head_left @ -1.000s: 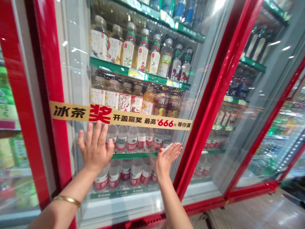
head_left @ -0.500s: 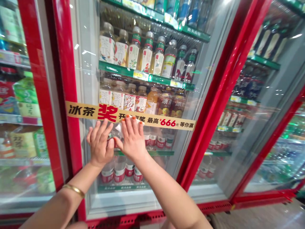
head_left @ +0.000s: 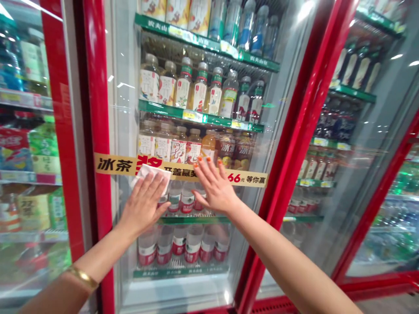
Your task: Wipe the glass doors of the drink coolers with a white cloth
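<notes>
My left hand (head_left: 146, 198) lies flat over a white tissue (head_left: 159, 171), its fingers stretched out and pressing the tissue against a glass cooler door (head_left: 126, 244). The tissue covers part of a yellow sticker strip (head_left: 176, 173) with black and red Chinese lettering. To the right, my right hand (head_left: 214, 185) rests on the same strip with fingers spread, and nothing shows beneath it. A gold bracelet (head_left: 81, 277) circles my left wrist.
Behind the glass, bottled drinks (head_left: 199, 89) stand on green-edged shelves (head_left: 196, 115). Red door frames (head_left: 96, 144) border the pane. More coolers with drinks flank it, with cartons (head_left: 34, 209) at left and bottles (head_left: 356, 61) at right.
The tissue, earlier under my right hand, is now under my left hand and farther left. My right hand has moved right along the strip. The view has shifted up a little.
</notes>
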Demonstrator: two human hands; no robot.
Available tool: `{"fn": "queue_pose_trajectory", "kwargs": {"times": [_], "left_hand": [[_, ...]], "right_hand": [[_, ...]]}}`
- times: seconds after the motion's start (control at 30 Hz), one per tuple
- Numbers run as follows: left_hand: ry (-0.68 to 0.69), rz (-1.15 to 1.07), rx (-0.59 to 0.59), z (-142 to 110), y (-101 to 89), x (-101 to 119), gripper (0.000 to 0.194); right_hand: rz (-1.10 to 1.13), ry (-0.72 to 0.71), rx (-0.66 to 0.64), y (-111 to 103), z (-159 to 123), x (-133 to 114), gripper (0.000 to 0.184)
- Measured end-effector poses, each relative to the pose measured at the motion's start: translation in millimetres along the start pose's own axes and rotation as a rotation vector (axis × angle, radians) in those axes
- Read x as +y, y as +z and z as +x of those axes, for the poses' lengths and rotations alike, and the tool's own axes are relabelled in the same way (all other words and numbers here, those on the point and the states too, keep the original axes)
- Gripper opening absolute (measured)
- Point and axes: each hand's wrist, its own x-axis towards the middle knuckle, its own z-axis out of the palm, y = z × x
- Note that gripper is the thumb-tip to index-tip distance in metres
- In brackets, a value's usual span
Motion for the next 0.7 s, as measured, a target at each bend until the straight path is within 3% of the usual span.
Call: {"fn": "queue_pose_trajectory", "kwargs": {"times": [0.1,0.2,0.27,0.33,0.4,0.43,0.5,0.57,0.63,0.7], "left_hand": [[-0.146,0.099,0.032,28,-18.4,-22,0.083],[-0.289,0.113,0.071,49,-19.1,-17,0.095],[-0.157,0.112,0.021,40,-12.0,-5,0.106],[0.115,0.101,-0.092,14,-9.7,-3,0.111],[0.327,0.087,-0.216,-10,-18.8,-20,0.108],[0.342,0.100,-0.233,-15,-26.9,-33,0.104],[0.174,0.133,-0.182,-12,-42.8,-56,0.100],[-0.102,0.160,-0.094,-2,-47.3,-59,0.104],[-0.246,0.173,-0.052,-4,-35.3,-34,0.112],[-0.155,0.195,-0.062,-27,-15.0,6,0.120]], "right_hand": [[-0.207,0.151,0.105,-11,-40,50,0.090],[-0.250,0.223,0.164,-4,-63,69,0.089],[-0.235,0.247,0.188,4,-69,69,0.087],[-0.218,0.263,0.207,10,-71,65,0.086],[-0.211,0.272,0.212,12,-71,63,0.085],[-0.213,0.274,0.210,13,-71,63,0.084],[-0.217,0.276,0.210,12,-71,63,0.083],[-0.211,0.275,0.227,11,-70,63,0.084],[-0.197,0.271,0.262,10,-69,63,0.086],[-0.189,0.263,0.288,10,-68,62,0.086]]}}
